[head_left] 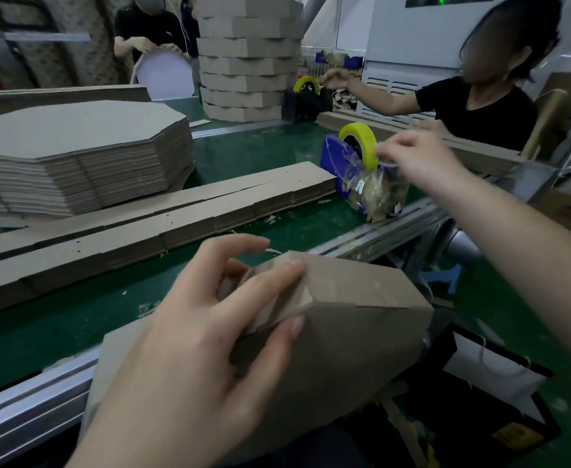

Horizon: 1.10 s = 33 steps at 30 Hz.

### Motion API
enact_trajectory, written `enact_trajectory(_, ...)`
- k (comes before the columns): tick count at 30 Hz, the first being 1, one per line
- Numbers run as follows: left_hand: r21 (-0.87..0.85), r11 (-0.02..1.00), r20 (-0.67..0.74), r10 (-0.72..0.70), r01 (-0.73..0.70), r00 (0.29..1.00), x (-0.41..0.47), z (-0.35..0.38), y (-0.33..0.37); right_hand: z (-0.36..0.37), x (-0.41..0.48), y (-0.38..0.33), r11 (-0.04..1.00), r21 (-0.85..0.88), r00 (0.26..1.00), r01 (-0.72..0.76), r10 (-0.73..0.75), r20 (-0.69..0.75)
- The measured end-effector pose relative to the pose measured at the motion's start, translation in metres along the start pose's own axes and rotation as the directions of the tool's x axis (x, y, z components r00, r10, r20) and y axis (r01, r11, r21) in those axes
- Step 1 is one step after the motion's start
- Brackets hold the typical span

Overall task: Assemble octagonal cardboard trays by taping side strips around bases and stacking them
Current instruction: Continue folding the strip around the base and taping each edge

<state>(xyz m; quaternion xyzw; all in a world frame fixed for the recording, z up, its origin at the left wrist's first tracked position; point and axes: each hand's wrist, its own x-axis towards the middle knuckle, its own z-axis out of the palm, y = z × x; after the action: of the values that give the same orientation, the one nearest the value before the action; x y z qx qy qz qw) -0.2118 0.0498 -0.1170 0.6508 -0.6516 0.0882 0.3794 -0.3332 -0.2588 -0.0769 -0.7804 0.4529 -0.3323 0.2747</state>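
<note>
Left hand point(189, 332) at 6 o'clock, grip curled round tray point(344, 332) on tabletop point(270, 153) edge. Right hand point(412, 160) at 2 o'clock, grip pinching tape point(356, 130) from dispenser point(333, 157). Strips point(142, 224) at 9 o'clock, bases point(74, 140) at 10.

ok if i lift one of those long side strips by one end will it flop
Probably yes: the side strips are long and thin, and notches along their edges suggest fold lines that would hinge. Likely light, being plain cardboard. The top one should slide off easily, lying loose on the pile.
</note>
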Motion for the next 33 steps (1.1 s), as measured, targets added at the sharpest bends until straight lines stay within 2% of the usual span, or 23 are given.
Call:
enact_trajectory(1, 0.003, 1.0, 0.005, -0.005, 0.005, 1.0, 0.0, 0.0, 0.0, -0.004, 0.02, 0.017, 0.995, -0.071, 0.995, -0.076, 0.071, -0.063)
enact_trajectory(2, 0.005, 1.0, 0.01, -0.012, 0.012, 1.0, 0.001, 0.0, 0.0, -0.007, 0.034, 0.032, 0.98, -0.119, 0.987, -0.157, 0.151, -0.064)
enact_trajectory(5, 0.002, 1.0, 0.014, -0.021, 0.021, 1.0, 0.003, 0.001, 0.001, -0.005, 0.056, 0.058, 0.937, -0.048, 0.935, -0.347, 0.35, 0.054)
enact_trajectory(8, 0.011, 1.0, 0.015, -0.029, 0.028, 0.999, 0.004, 0.002, 0.001, -0.005, 0.062, 0.06, 0.919, 0.113, 0.923, -0.378, 0.365, 0.118)
enact_trajectory(12, 0.017, 0.999, 0.026, -0.029, 0.029, 0.999, 0.005, 0.001, 0.001, -0.004, 0.064, 0.055, 0.898, 0.177, 0.912, -0.403, 0.38, 0.151)
enact_trajectory(15, 0.022, 1.0, 0.038, -0.017, 0.017, 0.999, 0.005, 0.001, 0.002, -0.001, 0.064, 0.053, 0.792, 0.333, 0.859, -0.511, 0.468, 0.205)
enact_trajectory(18, 0.025, 1.0, 0.04, -0.009, 0.008, 0.999, 0.005, 0.001, 0.001, 0.001, 0.065, 0.053, 0.699, 0.458, 0.831, -0.549, 0.513, 0.215)
enact_trajectory(22, 0.035, 0.999, 0.036, -0.003, 0.002, 0.999, 0.005, 0.001, 0.0, 0.0, 0.064, 0.048, 0.68, 0.535, 0.851, -0.502, 0.498, 0.167)
enact_trajectory(24, 0.035, 0.999, 0.037, -0.001, 0.0, 0.999, 0.006, 0.002, 0.0, 0.001, 0.057, 0.053, 0.674, 0.603, 0.885, -0.426, 0.447, 0.126)
enact_trajectory(27, 0.036, 0.999, 0.043, -0.009, 0.008, 0.999, 0.008, 0.001, 0.0, 0.004, 0.04, 0.072, 0.552, 0.799, 0.949, -0.237, 0.309, 0.068)
enact_trajectory(30, 0.021, 1.0, 0.058, -0.021, 0.02, 0.998, 0.009, 0.001, 0.0, 0.011, 0.023, 0.087, 0.413, 0.905, 0.984, -0.103, 0.177, 0.031)
enact_trajectory(32, 0.015, 1.0, 0.058, -0.022, 0.021, 0.998, 0.01, 0.001, 0.002, 0.016, 0.018, 0.091, 0.394, 0.917, 0.989, -0.053, 0.151, -0.008)
enact_trajectory(33, 0.012, 1.0, 0.051, -0.021, 0.021, 0.998, 0.01, 0.002, 0.002, 0.018, 0.017, 0.093, 0.429, 0.903, 0.989, -0.038, 0.146, -0.028)
